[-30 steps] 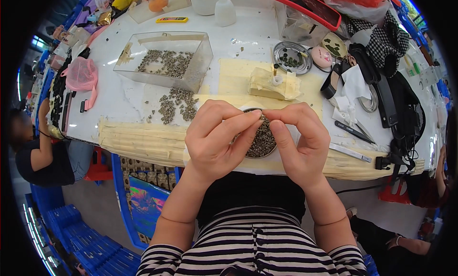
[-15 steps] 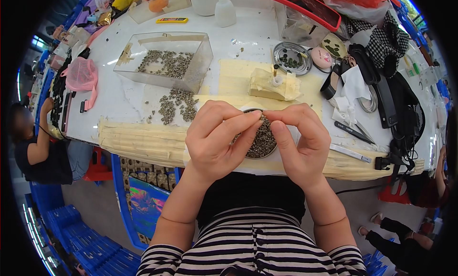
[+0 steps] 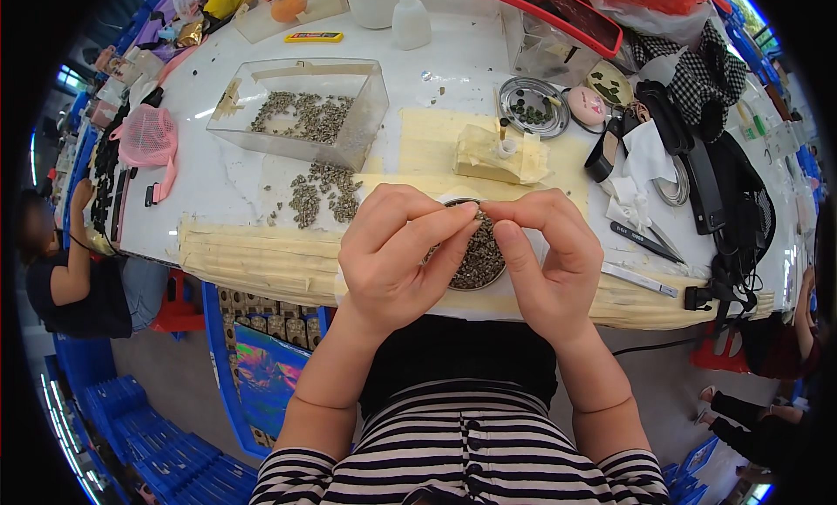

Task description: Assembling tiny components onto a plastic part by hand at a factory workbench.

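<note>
Fingertips nearly touching above a dish of small grey pieces

From where I stand, the person's left hand and right hand are held close together, the index fingers almost tip to tip. On the left, the thumb is drawn up near its index finger; on the right, the thumb sits a little apart from its own. Whether a piece is pinched there I cannot tell, since the spot is too small to read.

The round dish lies right below the fingers, which partly cover it, and the pieces fill what I can see of it. To the left of the fingers, loose piles of similar bits lie on the white table. Past those piles, a clear box contains more.

Straight beyond the fingers stands a block wrapped in pale yellow tape; farther out and slightly left is a white squeeze bottle. Beyond the fingers to the right, a round tray holds dark green bits. Well to their right lie black tweezers.
</note>
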{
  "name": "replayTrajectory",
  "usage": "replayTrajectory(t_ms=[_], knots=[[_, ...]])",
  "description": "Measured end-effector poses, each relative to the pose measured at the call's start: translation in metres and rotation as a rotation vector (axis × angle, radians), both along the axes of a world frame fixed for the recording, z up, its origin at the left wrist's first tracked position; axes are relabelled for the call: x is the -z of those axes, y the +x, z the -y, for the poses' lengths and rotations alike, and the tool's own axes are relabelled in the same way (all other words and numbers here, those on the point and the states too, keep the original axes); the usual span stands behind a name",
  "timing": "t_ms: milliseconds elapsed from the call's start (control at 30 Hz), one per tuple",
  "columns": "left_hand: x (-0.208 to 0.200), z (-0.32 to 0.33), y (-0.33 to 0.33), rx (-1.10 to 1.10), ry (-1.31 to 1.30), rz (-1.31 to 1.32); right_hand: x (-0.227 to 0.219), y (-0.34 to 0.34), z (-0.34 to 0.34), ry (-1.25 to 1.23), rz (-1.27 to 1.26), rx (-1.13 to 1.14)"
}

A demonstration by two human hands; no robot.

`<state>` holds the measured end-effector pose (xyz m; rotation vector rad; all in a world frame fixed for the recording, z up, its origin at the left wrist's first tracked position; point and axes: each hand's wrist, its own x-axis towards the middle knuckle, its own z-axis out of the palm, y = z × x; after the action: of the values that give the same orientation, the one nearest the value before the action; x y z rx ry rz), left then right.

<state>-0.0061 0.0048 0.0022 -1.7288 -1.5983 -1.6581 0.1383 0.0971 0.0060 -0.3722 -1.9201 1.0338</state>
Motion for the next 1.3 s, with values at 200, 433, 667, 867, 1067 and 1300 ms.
replayTrajectory(t_ms=[200, 433, 667, 867, 1067, 1300], knots=[[-0.001, 0.0, 0.0, -0.003, -0.017, 0.006, -0.001, -0.001, 0.001, -0.007, 0.005, 0.004], [0.0, 0.001, -0.002, -0.005, -0.011, 0.023, -0.002, -0.001, 0.001, -0.025, -0.023, 0.048], [0.002, 0.002, -0.002, -0.009, -0.008, 0.033, -0.035, 0.0, -0.028, 0.331, 0.129, 0.147], [0.003, 0.003, -0.003, -0.007, 0.008, 0.049, -0.046, -0.019, -0.061, 0.587, 0.317, 0.229], [0.003, 0.005, -0.005, 0.01, -0.02, 0.044, -0.034, -0.027, -0.061, 0.575, 0.393, 0.242], [0.0, 0.004, -0.005, -0.021, 0.024, 0.058, -0.041, -0.017, -0.057, 0.565, 0.126, 0.305]])
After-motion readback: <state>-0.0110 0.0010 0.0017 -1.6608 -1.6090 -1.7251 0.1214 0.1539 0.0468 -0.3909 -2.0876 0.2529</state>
